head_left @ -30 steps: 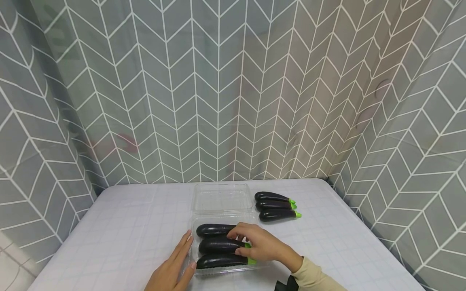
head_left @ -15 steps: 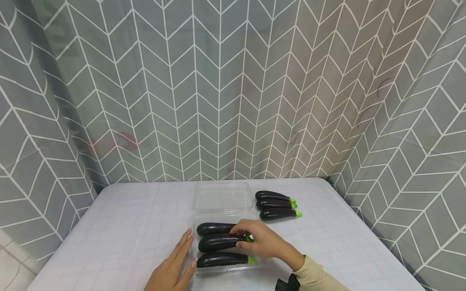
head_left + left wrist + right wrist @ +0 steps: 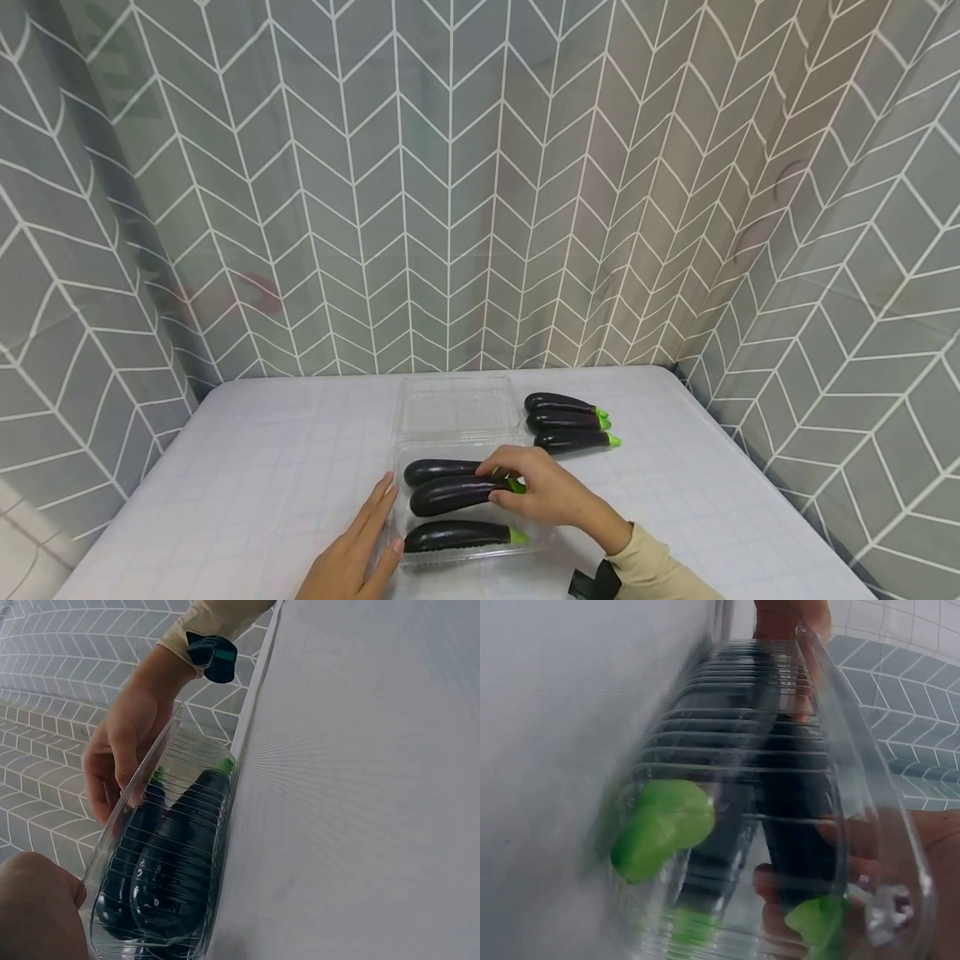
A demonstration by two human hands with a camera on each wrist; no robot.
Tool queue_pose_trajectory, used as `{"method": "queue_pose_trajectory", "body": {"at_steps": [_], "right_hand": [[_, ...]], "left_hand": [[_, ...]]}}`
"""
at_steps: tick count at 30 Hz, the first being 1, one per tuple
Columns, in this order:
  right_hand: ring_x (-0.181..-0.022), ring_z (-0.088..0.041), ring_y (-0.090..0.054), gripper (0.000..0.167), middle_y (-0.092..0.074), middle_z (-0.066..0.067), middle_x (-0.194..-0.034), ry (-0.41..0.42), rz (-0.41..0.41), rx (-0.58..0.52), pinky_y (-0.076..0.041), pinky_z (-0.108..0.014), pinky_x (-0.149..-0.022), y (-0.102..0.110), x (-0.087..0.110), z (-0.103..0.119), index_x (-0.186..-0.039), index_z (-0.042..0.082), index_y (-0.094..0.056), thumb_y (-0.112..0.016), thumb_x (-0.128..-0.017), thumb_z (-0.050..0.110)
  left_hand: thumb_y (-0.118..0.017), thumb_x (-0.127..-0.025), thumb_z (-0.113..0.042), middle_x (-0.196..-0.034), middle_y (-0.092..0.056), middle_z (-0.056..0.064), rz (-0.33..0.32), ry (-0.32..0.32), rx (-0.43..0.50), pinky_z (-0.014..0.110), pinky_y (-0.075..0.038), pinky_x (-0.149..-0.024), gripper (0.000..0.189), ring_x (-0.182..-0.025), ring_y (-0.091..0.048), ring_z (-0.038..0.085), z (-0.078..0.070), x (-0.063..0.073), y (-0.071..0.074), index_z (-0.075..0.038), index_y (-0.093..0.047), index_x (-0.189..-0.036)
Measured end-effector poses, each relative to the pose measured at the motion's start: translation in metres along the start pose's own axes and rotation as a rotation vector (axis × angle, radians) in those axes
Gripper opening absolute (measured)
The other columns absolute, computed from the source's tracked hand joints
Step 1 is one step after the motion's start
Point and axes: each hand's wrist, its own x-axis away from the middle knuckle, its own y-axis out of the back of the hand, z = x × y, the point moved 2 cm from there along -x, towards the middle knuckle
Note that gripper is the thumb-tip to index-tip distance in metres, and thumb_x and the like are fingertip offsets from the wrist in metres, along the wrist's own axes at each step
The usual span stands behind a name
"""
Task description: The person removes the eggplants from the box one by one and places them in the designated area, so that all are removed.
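Observation:
My right hand (image 3: 540,487) grips the middle eggplant (image 3: 453,497) near its green stem, between thumb and fingers. That eggplant lies at a slant, stem end raised, over a clear plastic container (image 3: 465,560). A far eggplant (image 3: 435,472) and a near eggplant (image 3: 453,536) lie inside the container; the far one's stem is hidden behind my right hand. With fingers extended, my left hand (image 3: 352,546) rests along the container's left side. Through the ribbed wall, the right wrist view shows the held eggplant (image 3: 791,817) among my fingers.
The container's clear lid (image 3: 457,406) is folded back behind it. Three more eggplants (image 3: 566,422) lie side by side on the white tablecloth (image 3: 247,467), right of the lid. A patterned grey curtain (image 3: 465,183) surrounds the table. A black device (image 3: 596,581) sits on my right wrist.
My right hand has taken the middle eggplant by its stem end, raised that end and moved it away from the near eggplant, toward the far one. The left hand has stayed put.

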Motion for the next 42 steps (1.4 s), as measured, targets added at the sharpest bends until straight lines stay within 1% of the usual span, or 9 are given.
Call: {"method": "queue_pose_trajectory", "body": {"at_steps": [4,8,15,17,22,25,28,34,42], "right_hand": [[-0.095,-0.007,-0.068,0.03,-0.073,-0.005,-0.111,0.013,-0.013,0.001,-0.056,-0.026,-0.082,0.004,-0.001,-0.001,-0.117,0.003,-0.072,-0.079,-0.089,0.0],[-0.095,-0.01,-0.069,0.03,-0.074,-0.007,-0.112,0.01,-0.013,-0.014,-0.057,-0.027,-0.082,0.006,-0.001,-0.001,-0.118,0.002,-0.072,-0.078,-0.089,0.0],[-0.095,-0.017,-0.071,0.03,-0.074,-0.01,-0.112,0.003,-0.021,-0.023,-0.057,-0.029,-0.083,0.009,0.0,0.001,-0.118,0.001,-0.072,-0.078,-0.089,-0.002],[-0.094,-0.017,-0.071,0.03,-0.074,-0.01,-0.111,0.011,-0.031,-0.024,-0.057,-0.03,-0.082,0.011,0.0,0.001,-0.117,0.001,-0.072,-0.079,-0.088,-0.002],[-0.093,-0.01,-0.068,0.031,-0.073,-0.003,-0.108,0.012,-0.063,-0.024,-0.058,-0.031,-0.083,0.018,0.001,0.0,-0.117,0.005,-0.073,-0.079,-0.087,-0.003],[-0.092,-0.008,-0.067,0.031,-0.073,-0.001,-0.108,0.008,-0.075,-0.013,-0.058,-0.031,-0.083,0.021,0.001,0.002,-0.116,0.006,-0.073,-0.079,-0.087,-0.003],[-0.093,-0.008,-0.067,0.031,-0.073,-0.003,-0.108,0.015,-0.086,0.002,-0.058,-0.032,-0.084,0.024,0.001,0.002,-0.115,0.005,-0.073,-0.08,-0.086,-0.003],[-0.094,-0.009,-0.067,0.032,-0.073,-0.001,-0.109,0.007,-0.092,0.019,-0.058,-0.032,-0.084,0.026,0.002,-0.001,-0.116,0.006,-0.073,-0.08,-0.086,-0.002],[-0.094,-0.012,-0.067,0.031,-0.073,-0.002,-0.109,0.009,-0.095,0.051,-0.057,-0.031,-0.082,0.03,0.003,-0.002,-0.116,0.006,-0.074,-0.08,-0.086,-0.001]], "left_hand": [[-0.066,-0.102,-0.036,-0.165,-0.037,0.0,-0.026,-0.023,-0.006,0.044,-0.06,-0.082,0.064,-0.122,-0.064,0.022,0.0,0.0,0.0,-0.006,-0.049,-0.156],[-0.069,-0.101,-0.034,-0.165,-0.038,0.0,-0.043,-0.04,-0.01,0.043,-0.06,-0.082,0.063,-0.122,-0.064,0.02,0.0,-0.001,0.0,-0.006,-0.049,-0.155],[-0.067,-0.102,-0.036,-0.165,-0.039,0.0,-0.026,-0.017,0.0,0.044,-0.06,-0.081,0.063,-0.12,-0.065,0.021,-0.001,0.0,0.001,-0.006,-0.05,-0.155],[-0.067,-0.102,-0.037,-0.165,-0.039,-0.001,-0.022,-0.01,-0.002,0.045,-0.06,-0.081,0.063,-0.12,-0.065,0.021,-0.001,0.001,0.001,-0.007,-0.05,-0.155],[-0.069,-0.101,-0.033,-0.164,-0.039,0.001,-0.056,-0.055,-0.012,0.043,-0.061,-0.08,0.063,-0.12,-0.066,0.021,0.001,-0.001,-0.001,-0.005,-0.051,-0.154],[-0.071,-0.099,-0.03,-0.164,-0.04,0.002,-0.076,-0.078,-0.014,0.041,-0.061,-0.078,0.063,-0.118,-0.066,0.021,0.001,-0.001,-0.001,-0.004,-0.051,-0.153],[-0.071,-0.099,-0.03,-0.164,-0.04,0.002,-0.072,-0.069,-0.01,0.042,-0.061,-0.078,0.063,-0.118,-0.066,0.022,0.001,-0.001,-0.002,-0.004,-0.051,-0.153],[-0.07,-0.1,-0.032,-0.165,-0.039,0.001,-0.044,-0.034,-0.004,0.044,-0.06,-0.081,0.063,-0.12,-0.065,0.022,0.001,0.0,-0.002,-0.005,-0.05,-0.154],[-0.067,-0.101,-0.035,-0.165,-0.037,-0.001,-0.022,-0.011,-0.004,0.046,-0.06,-0.084,0.063,-0.123,-0.064,0.022,0.0,0.0,-0.001,-0.006,-0.05,-0.155]]}}
